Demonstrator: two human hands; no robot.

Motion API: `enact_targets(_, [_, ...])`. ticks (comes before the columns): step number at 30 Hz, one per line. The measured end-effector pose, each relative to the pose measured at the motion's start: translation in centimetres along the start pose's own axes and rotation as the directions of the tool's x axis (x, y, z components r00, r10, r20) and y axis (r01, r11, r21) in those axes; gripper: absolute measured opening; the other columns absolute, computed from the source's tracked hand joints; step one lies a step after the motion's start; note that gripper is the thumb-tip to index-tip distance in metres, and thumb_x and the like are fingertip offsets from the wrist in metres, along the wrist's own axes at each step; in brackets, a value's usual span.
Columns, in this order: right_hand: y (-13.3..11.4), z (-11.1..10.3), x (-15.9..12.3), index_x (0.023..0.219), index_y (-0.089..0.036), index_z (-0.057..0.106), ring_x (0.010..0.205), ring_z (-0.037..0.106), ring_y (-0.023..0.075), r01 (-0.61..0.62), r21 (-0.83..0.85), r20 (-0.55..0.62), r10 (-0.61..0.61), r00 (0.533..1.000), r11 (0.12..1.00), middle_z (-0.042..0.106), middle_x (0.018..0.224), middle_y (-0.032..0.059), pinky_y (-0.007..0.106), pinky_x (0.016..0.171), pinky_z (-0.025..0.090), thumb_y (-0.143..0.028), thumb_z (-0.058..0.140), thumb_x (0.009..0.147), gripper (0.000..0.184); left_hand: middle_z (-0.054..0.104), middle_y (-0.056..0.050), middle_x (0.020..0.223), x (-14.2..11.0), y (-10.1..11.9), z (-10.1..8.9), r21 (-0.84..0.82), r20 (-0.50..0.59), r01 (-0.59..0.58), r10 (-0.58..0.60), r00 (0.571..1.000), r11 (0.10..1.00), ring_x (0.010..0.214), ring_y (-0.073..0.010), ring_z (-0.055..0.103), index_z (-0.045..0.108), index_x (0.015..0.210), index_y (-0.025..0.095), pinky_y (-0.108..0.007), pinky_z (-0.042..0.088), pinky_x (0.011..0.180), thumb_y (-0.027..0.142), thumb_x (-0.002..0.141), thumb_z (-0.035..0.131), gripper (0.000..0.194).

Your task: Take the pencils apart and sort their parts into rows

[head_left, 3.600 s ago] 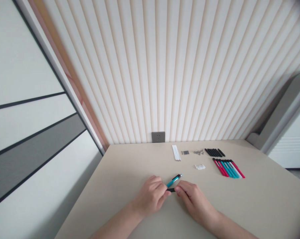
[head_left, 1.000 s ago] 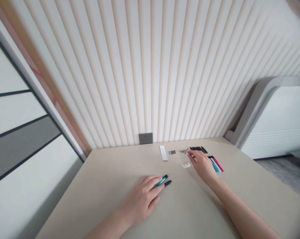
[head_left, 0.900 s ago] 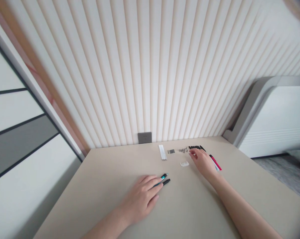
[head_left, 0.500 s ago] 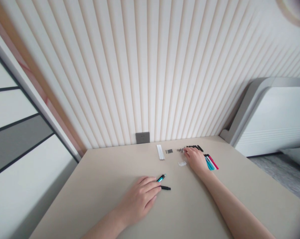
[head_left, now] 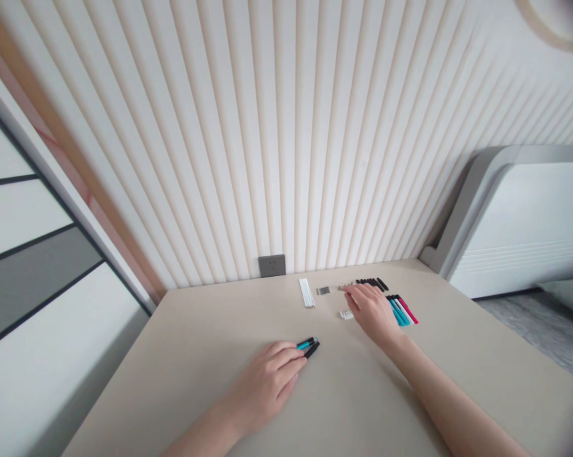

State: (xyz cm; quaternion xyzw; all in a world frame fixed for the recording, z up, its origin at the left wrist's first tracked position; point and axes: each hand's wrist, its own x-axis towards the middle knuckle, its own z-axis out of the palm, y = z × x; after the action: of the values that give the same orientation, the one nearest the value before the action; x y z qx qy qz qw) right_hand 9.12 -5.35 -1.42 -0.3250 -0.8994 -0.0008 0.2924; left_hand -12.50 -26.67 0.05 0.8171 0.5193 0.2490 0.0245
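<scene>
My left hand (head_left: 270, 377) lies on the table with its fingers closed over two pen parts. One is a teal pen barrel (head_left: 304, 345) with black on it, and beside it is a black pen barrel (head_left: 311, 350); both ends poke out past my fingertips. My right hand (head_left: 372, 312) is above the table at the back right, its fingertips drawn together beside small grey metal pen pieces (head_left: 342, 287). Whatever those fingertips pinch is too small to make out. Close under this hand lie small white pieces (head_left: 346, 315), partly covered by it.
White refill tubes (head_left: 307, 293) and small grey springs (head_left: 323, 291) lie toward the table's back. Several black pen parts (head_left: 374, 283) and teal, white and red barrels (head_left: 408, 309) are at the right. A socket (head_left: 272, 265) sits on the ribbed wall behind the table (head_left: 210, 336).
The black barrel under my left hand has swung round alongside the teal one. My right hand has drawn back slightly toward me, off the small metal pieces.
</scene>
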Motion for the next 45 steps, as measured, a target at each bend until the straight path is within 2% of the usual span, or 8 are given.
enact_targets(3, [-4.0,-1.1,-1.4,0.103,-0.021,0.068,0.085,0.06,0.0204,0.213,0.218,0.101,-0.239,0.966,0.952,0.069,0.091,0.0083,0.034,0.079,0.041,-0.026,0.041,0.101,0.028,0.067,-0.007,0.115,0.0,0.0,0.1,-0.007,0.022,0.041,-0.041,0.999,0.999,0.112,-0.0224,0.059,0.061,0.124,0.021,-0.04,0.054,0.096,0.01,0.093,0.051,0.034])
enact_targets(7, [-7.7,-1.1,-2.4,0.109,-0.023,0.068,0.087,0.058,0.0193,0.348,0.246,0.203,-0.399,0.894,0.905,0.067,0.093,0.0064,0.033,0.079,0.04,-0.023,0.047,0.099,0.023,0.066,-0.007,0.114,0.0,0.1,0.1,-0.006,0.051,0.066,-0.066,0.996,0.998,0.112,-0.0223,0.057,0.06,0.125,0.021,-0.04,0.052,0.099,0.009,0.093,0.051,0.035])
enact_targets(20, [-6.8,0.0,-2.1,0.097,-0.02,0.064,0.086,0.058,0.0165,0.447,0.206,0.205,-0.484,0.851,0.871,0.067,0.093,0.0042,0.031,0.08,0.039,-0.022,0.046,0.101,0.019,0.062,-0.005,0.094,-0.2,0.0,0.4,0.015,-0.025,0.14,-0.14,0.99,0.99,0.095,-0.0206,0.059,0.064,0.104,0.02,-0.036,0.054,0.085,0.012,0.096,0.046,0.021])
enact_targets(23, [-4.1,-1.0,-1.1,0.1,-0.02,0.065,0.087,0.06,0.0181,0.322,0.206,0.162,-0.357,0.92,0.924,0.068,0.091,0.0055,0.032,0.08,0.04,-0.027,0.045,0.102,0.021,0.061,-0.005,0.097,-0.3,-0.1,0.6,0.018,-0.019,0.159,-0.159,0.987,0.987,0.095,-0.0208,0.058,0.062,0.108,0.02,-0.037,0.053,0.084,0.011,0.097,0.044,0.023])
enact_targets(26, [1.3,-1.8,0.6,0.101,-0.021,0.067,0.09,0.063,0.0212,-0.056,0.169,0.078,0.043,0.996,0.984,0.07,0.096,0.0069,0.033,0.079,0.044,-0.033,0.049,0.098,0.021,0.061,-0.005,0.097,-0.4,-0.3,0.8,0.012,0.01,0.161,-0.161,0.987,0.987,0.095,-0.0206,0.057,0.061,0.106,0.02,-0.038,0.051,0.084,0.012,0.098,0.043,0.022])
enact_targets(30, [9.3,-2.4,2.1,0.099,-0.022,0.071,0.087,0.066,0.0231,-0.485,-0.031,0.134,0.485,0.864,0.874,0.073,0.096,0.0053,0.031,0.072,0.045,-0.035,0.053,0.092,0.024,0.061,-0.005,0.096,-0.4,-0.5,1.0,0.012,0.029,0.15,-0.15,0.988,0.989,0.095,-0.0207,0.056,0.061,0.102,0.02,-0.038,0.05,0.085,0.014,0.099,0.043,0.019])
enact_targets(34, [13.2,-2.1,2.2,0.091,-0.021,0.075,0.086,0.067,0.0248,-0.532,-0.095,0.145,0.541,0.828,0.841,0.075,0.09,0.0074,0.031,0.07,0.045,-0.035,0.056,0.087,0.023,0.06,-0.005,0.097,-0.5,-0.6,1.0,0.012,0.037,0.144,-0.145,0.989,0.989,0.096,-0.0209,0.055,0.06,0.1,0.02,-0.038,0.049,0.085,0.014,0.099,0.043,0.019])
enact_targets(45, [15.3,0.6,1.3,0.102,-0.022,0.074,0.093,0.068,0.0252,-0.537,-0.144,0.212,0.556,0.804,0.831,0.075,0.101,0.0076,0.031,0.073,0.046,-0.033,0.05,0.09,0.028,0.06,-0.005,0.097,-0.5,-0.5,0.9,0.014,0.056,0.149,-0.149,0.987,0.989,0.096,-0.0211,0.055,0.061,0.1,0.02,-0.039,0.049,0.085,0.015,0.099,0.043,0.019])
